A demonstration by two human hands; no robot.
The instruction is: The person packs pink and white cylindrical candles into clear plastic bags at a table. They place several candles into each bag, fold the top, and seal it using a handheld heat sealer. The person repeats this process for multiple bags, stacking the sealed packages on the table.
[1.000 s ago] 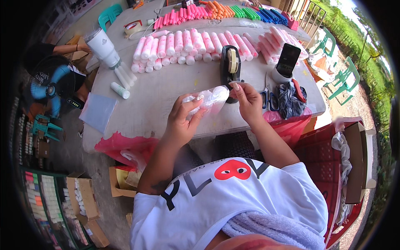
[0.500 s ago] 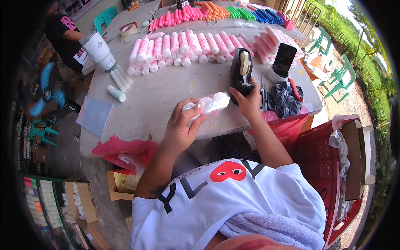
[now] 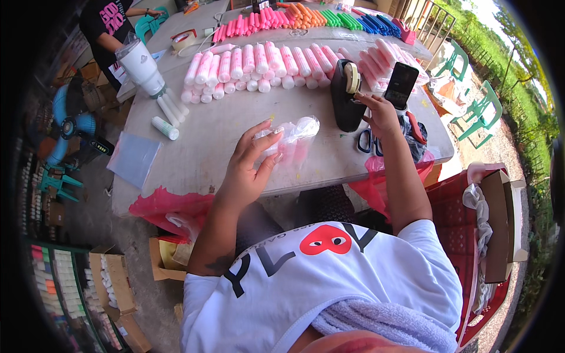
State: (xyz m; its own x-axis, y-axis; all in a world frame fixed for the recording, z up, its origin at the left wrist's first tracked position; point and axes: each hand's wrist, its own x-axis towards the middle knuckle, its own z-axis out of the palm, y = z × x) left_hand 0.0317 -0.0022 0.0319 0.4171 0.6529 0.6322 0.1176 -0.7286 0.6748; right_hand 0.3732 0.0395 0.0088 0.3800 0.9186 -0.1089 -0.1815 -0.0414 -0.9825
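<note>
My left hand [image 3: 250, 156] grips a clear plastic bag of white and pink candle-like sticks [image 3: 299, 141], its twisted end up, over the table's near side. My right hand [image 3: 381, 115] is at the right side of a black tape dispenser [image 3: 347, 106]. Its fingers bend against the dispenser beside the tape roll [image 3: 352, 77]; whether a strip of tape is between them is hidden. Scissors with dark blue handles [image 3: 365, 141] lie just below that hand. Behind the dispenser stretches a stacked row of pink-and-white wrapped sticks [image 3: 253, 67].
A phone [image 3: 402, 83] stands right of the dispenser, near a black plastic bag [image 3: 419, 138]. Leftward are a white tumbler [image 3: 141, 66], loose white sticks [image 3: 168, 112] and clear plastic sheets [image 3: 134, 159]. Coloured sticks [image 3: 303, 16] line the back. A person in black [image 3: 106, 26] stands far left.
My right hand has shifted right and up along the dispenser, which has turned and moved slightly right. The bag in my left hand has tilted more upright. The person in black has moved further into view.
</note>
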